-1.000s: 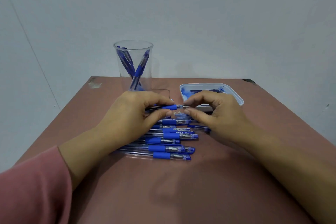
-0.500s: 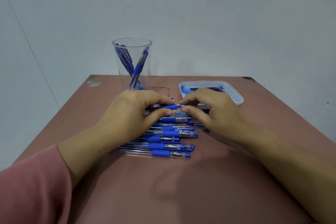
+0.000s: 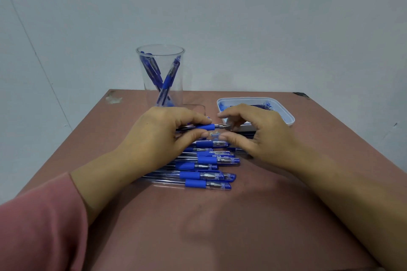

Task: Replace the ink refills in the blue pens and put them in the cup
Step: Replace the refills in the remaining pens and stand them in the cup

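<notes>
– Hands first: how do they sit on your feed?
– I see the left hand (image 3: 163, 136) holding one pen (image 3: 206, 127) by its blue grip, thumb below and forefinger on top. The pen lies level, its metal tip pointing right, above the counter. The right hand (image 3: 259, 136) faces it with curved fingers, forefinger above the tip and thumb below, a gap between them. I see nothing gripped there, and I cannot tell whether a finger brushes the tip.
– And the other pens?
– A loose heap of pens (image 3: 207, 167) lies on the counter (image 3: 242, 226) just under both hands, mostly side by side with caps to the right. More stand crossed in the clear cup (image 3: 160, 77) at the far edge, behind the left hand.
– Refills?
– I make out refills (image 3: 248, 106) in a white tray (image 3: 284, 114) behind the right hand.
– The room?
– The counter is reddish-brown, scuffed at its far left corner. A plain pale wall (image 3: 242, 28) stands behind it. A pink sleeve (image 3: 37, 226) covers the left forearm; the right forearm is bare.
</notes>
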The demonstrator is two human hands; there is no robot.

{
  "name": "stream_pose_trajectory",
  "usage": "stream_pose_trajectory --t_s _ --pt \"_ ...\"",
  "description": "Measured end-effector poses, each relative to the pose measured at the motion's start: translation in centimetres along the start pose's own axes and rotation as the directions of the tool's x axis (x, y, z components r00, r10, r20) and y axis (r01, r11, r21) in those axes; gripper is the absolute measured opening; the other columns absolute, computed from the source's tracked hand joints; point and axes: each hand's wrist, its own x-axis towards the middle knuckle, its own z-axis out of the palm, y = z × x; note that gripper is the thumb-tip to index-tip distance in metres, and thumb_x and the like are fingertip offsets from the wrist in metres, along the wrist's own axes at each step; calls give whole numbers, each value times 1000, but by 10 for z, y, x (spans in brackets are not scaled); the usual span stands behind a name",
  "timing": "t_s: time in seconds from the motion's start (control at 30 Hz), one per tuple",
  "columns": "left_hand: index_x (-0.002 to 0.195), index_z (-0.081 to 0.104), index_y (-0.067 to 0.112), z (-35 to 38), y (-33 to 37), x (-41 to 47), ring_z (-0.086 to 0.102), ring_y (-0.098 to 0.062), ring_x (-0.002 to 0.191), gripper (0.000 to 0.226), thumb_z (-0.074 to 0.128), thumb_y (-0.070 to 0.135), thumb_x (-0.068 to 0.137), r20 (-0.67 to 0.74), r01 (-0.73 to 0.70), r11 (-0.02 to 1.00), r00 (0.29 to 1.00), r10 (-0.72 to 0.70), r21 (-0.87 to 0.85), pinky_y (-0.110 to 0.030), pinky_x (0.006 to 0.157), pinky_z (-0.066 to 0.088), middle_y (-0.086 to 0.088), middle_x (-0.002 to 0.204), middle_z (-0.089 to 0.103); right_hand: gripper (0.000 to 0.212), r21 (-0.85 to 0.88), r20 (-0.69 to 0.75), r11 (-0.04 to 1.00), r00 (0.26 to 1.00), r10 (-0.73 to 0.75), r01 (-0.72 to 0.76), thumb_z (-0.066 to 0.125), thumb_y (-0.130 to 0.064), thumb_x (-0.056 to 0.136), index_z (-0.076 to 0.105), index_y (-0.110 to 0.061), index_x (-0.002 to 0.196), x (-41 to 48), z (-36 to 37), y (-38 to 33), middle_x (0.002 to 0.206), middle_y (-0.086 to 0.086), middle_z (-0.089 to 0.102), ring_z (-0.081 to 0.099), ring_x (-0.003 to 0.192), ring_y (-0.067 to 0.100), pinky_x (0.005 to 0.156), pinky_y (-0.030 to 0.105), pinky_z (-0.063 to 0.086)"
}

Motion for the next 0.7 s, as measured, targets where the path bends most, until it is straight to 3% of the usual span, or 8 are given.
stream_pose_trajectory --t_s 0.1,0.23,0.33,0.47,0.53,0.63,0.7 --pt "107 73 32 0 0 0 60 9 82 32 62 47 81 -1 -5 1000 1000 5 -7 -9 74 49 32 84 58 12 -54 -6 998 999 -39 39 65 -24 90 66 -16 99 1 0 0 88 -7 64 60 81 7 73 23 49" --pt "106 73 31 0 2 1 60 13 81 32 62 47 81 3 -18 999 1000 18 -27 -7 73 47 36 85 56 24 -21 2 1000 1000 -3 3 53 -38 93 67 -19 99 1 0 -2 84 -11 64 58 79 5 70 15 44" --pt "106 73 30 1 2 0 59 14 79 32 63 46 81 0 -14 999 1000 14 -35 -5 73 45 35 84 56 23 -8 -25 999 999 -36 36 63 -36 88 63 -24 108 0 -2 -4 90 -19 60 59 85 1 77 15 48" --pt "107 73 29 2 3 0 60 12 81 32 62 46 81 0 -15 999 1000 15 -50 -5 72 46 34 86 58 13 -70 -18 996 999 -50 48 63 -27 91 67 -15 95 1 1 0 82 -6 63 58 76 8 68 28 47" --pt "107 73 29 1 3 0 60 13 82 33 61 47 82 -6 -15 998 1000 15 -60 -4 73 44 35 87 58 19 -60 -13 998 999 -32 32 59 -33 93 67 -16 94 0 1 0 80 -8 62 57 74 7 67 25 46" --pt "107 73 29 0 3 0 59 14 80 33 60 47 82 -13 -14 998 1000 13 -59 -4 72 45 35 86 58 23 -22 -37 999 998 -44 43 67 -30 88 64 -21 109 0 -1 -2 89 -14 62 59 83 0 76 13 47" --pt "106 73 28 1 3 0 58 16 79 34 60 47 81 -18 -16 998 1000 15 -63 -3 71 43 36 85 57 18 -70 -42 993 994 -97 93 68 -23 88 66 -15 105 0 -2 -1 89 -8 64 61 82 4 75 20 50"
